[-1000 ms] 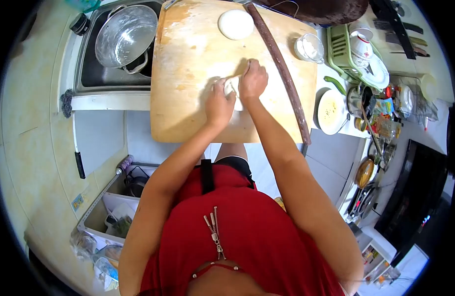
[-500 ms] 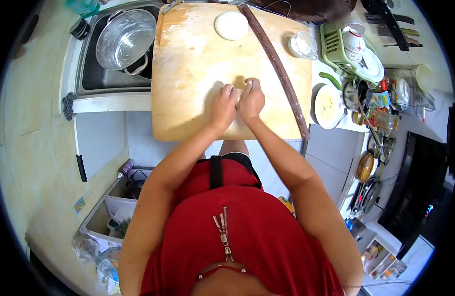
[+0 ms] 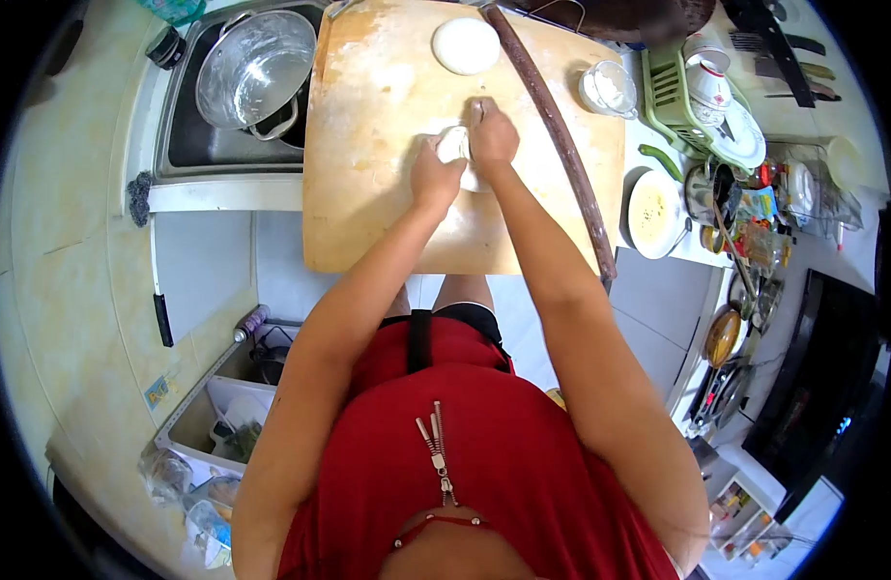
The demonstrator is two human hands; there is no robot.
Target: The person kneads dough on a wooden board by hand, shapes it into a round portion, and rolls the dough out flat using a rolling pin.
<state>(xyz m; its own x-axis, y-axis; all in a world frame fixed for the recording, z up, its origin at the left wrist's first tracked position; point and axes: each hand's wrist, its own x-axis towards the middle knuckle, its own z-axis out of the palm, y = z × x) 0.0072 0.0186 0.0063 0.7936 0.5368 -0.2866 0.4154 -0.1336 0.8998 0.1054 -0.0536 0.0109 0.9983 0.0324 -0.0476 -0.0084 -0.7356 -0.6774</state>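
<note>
A piece of white dough [image 3: 452,145] lies on the floured wooden board [image 3: 368,227], partly hidden between my hands. My left hand [image 3: 436,174] grips its left side with fingers curled round it. On the right side of the dough, my right hand [image 3: 494,133] presses down with its fingers folded. Farther up the board sits a smooth round ball of dough [image 3: 466,46]. A long dark rolling pin [image 3: 552,121] lies slantwise to the right of my hands.
Left of the board, a metal pot [image 3: 255,72] rests in the sink [image 3: 204,159]. A glass cup with white powder [image 3: 608,89] stands at the board's right edge. Beyond are a bowl of yellowish food [image 3: 655,215], a green pepper [image 3: 661,160] and a green dish rack [image 3: 666,101].
Both hands have moved forward up the board, the right one farther. More of the dough shows between them. The whole view has shifted slightly.
</note>
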